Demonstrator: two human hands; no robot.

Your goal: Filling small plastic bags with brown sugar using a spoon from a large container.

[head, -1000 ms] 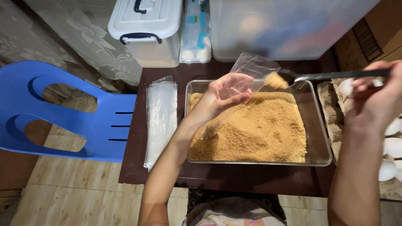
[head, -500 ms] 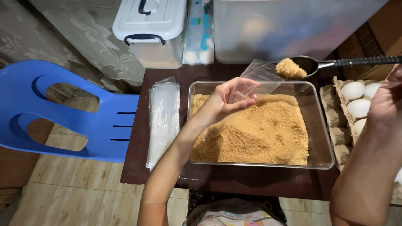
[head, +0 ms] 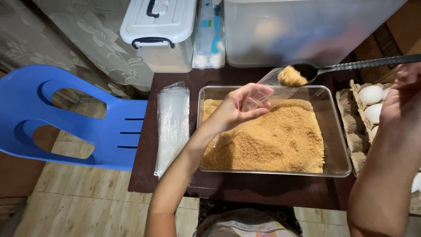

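My left hand (head: 239, 107) holds a small clear plastic bag (head: 271, 90) open above a rectangular metal tray (head: 342, 149) filled with golden-brown crumbs (head: 272, 140). My right hand (head: 401, 94) grips the handle of a long dark spoon (head: 351, 66). The spoon's bowl carries a heap of crumbs (head: 291, 77) right at the mouth of the bag.
A stack of clear plastic bags (head: 172, 125) lies on the dark table (head: 245, 188) left of the tray. A carton with white eggs (head: 370, 103) sits at the right. A blue plastic chair (head: 74, 118) stands to the left. White and clear storage boxes (head: 162, 30) line the back.
The loaded spoon has risen from the tray and come to the bag's mouth. My left hand has tipped the bag's opening toward the spoon.
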